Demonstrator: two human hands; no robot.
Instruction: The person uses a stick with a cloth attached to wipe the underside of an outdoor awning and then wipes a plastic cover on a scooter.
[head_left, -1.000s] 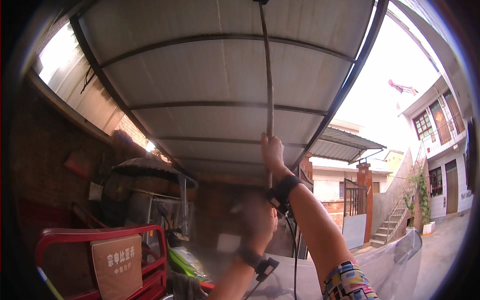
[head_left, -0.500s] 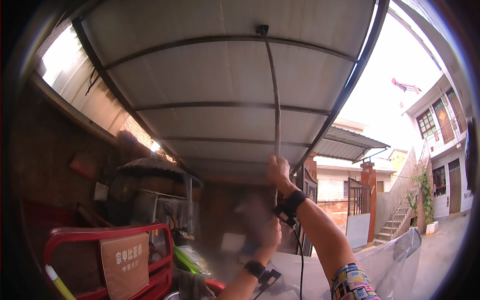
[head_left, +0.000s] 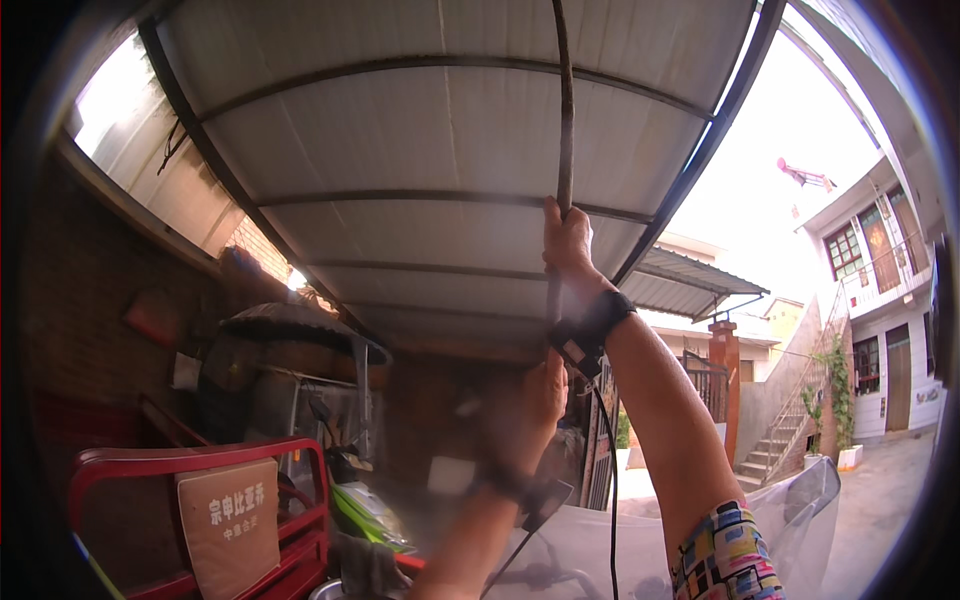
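Note:
A long, thin wooden pole (head_left: 566,130) rises almost upright and runs out of the picture at the top, so its upper end is hidden. My right hand (head_left: 569,240) is wrapped round it, the higher of the two, below a crossbar of the roof. Lower down, my left hand (head_left: 546,392) also grips the pole, slightly blurred. Black bands with small devices and cables sit on both wrists. Above me spreads a grey panel roof (head_left: 360,130) on curved dark metal bars.
At lower left stands a red metal frame (head_left: 200,458) with a brown pad (head_left: 230,525). A translucent sheet (head_left: 745,535) stretches across the lower right. Further off are a brick gatepost (head_left: 724,375), concrete steps (head_left: 772,450) and a white house. A bright green item (head_left: 368,515) lies near the frame.
Both hands have moved up with the pole, my right hand most. The dark head at the pole's tip, earlier against the roof, has left the picture at the top. My view has shifted slightly.

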